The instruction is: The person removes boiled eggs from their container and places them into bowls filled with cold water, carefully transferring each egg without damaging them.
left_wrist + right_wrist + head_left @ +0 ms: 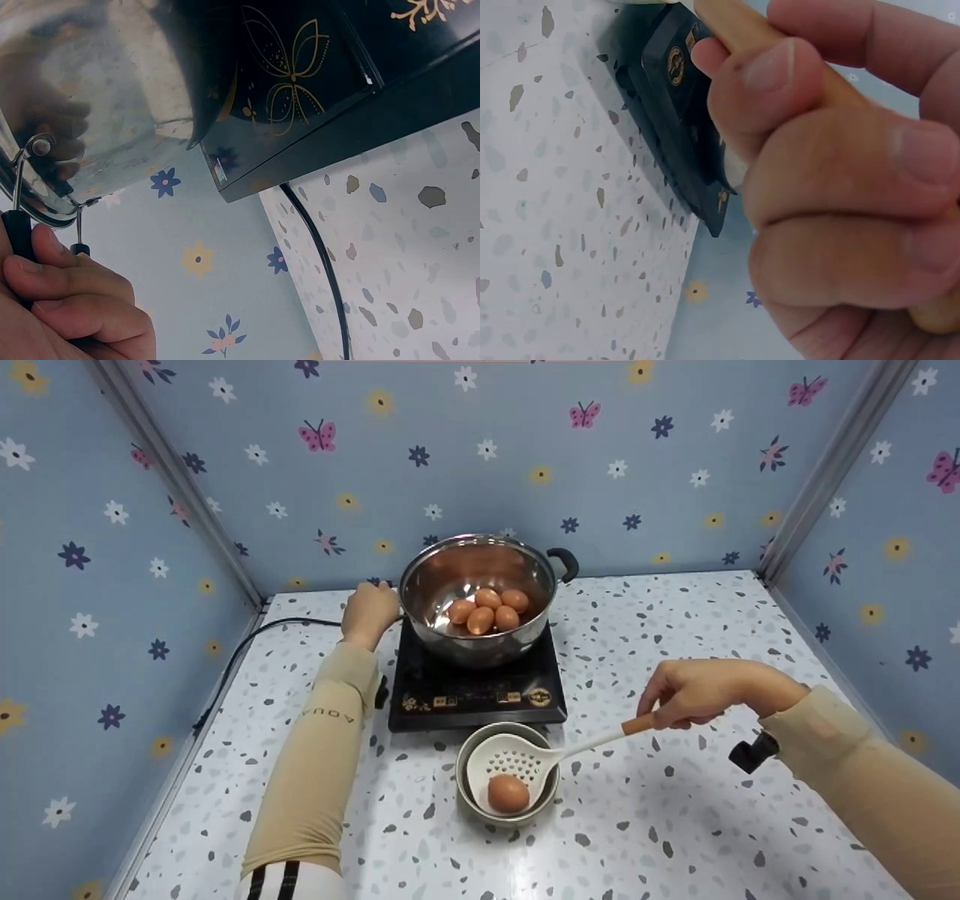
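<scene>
My left hand (371, 613) grips the black side handle (19, 234) of a steel pot (480, 651), its fingers curled round it in the left wrist view. Several brown eggs (481, 620) lie in the pot, which sits on a black induction cooker (480, 712). In my right hand (697, 690) is a white skimmer (592, 741), held by its wooden handle (742, 26). One brown egg (508, 793) rests in the skimmer's perforated head, over or inside a small metal bowl (462, 787) in front of the cooker. The bowl's inside is mostly hidden by the skimmer.
A black cord (247, 645) runs from behind my left hand along the speckled table's (637, 810) left side. The pot's other handle (564, 564) sticks out to the right. Flower-patterned walls (487, 472) stand at the back and both sides.
</scene>
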The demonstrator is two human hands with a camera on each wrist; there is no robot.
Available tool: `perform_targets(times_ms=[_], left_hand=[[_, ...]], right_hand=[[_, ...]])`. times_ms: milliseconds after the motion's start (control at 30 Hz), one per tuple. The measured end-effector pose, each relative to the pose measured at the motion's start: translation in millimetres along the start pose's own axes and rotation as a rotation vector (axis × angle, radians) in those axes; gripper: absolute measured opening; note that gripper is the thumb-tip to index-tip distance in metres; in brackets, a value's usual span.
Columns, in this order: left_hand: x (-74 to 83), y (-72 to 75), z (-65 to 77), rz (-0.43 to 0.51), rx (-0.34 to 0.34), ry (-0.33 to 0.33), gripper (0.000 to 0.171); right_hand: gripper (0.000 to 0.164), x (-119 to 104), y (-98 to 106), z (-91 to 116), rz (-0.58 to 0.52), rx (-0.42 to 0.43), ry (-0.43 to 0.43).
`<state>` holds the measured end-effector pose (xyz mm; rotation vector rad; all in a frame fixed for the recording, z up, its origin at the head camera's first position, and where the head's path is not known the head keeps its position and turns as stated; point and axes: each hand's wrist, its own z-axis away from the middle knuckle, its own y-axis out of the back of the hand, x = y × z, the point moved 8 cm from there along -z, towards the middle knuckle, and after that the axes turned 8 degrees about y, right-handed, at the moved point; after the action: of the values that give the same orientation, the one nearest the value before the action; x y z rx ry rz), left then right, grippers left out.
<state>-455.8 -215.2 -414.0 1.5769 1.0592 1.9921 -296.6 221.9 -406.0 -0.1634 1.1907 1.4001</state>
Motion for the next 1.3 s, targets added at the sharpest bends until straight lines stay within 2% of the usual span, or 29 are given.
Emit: perform_targets(times_ms=[200, 567, 800, 1100, 1300], left_hand=[[-0.2, -0.5, -0.7, 0.001, 0.006, 0.007, 0.056], [2.0, 0.6, 1.7, -0.003, 0.008, 0.002, 0.050], [4.0, 3.0, 4.0, 0.001, 0.018, -0.001, 0.050], [0.9, 2.7, 2.8, -0.007, 0.010, 0.042, 0.056], [0.8, 2.7, 0.2, -0.018, 0.017, 0.046, 0.057]], right_hand=[[0.023, -9, -3, 1, 0.069, 0.034, 0.064], [0.022, -11, -5, 4, 0.109, 0.101, 0.095], [0.022, -13, 1, 10, 0.129, 0.151, 0.116], [0.025, -2, 8, 16, 0.076, 0.204, 0.076], [0.027, 3, 13, 20, 0.022, 0.224, 0.048]])
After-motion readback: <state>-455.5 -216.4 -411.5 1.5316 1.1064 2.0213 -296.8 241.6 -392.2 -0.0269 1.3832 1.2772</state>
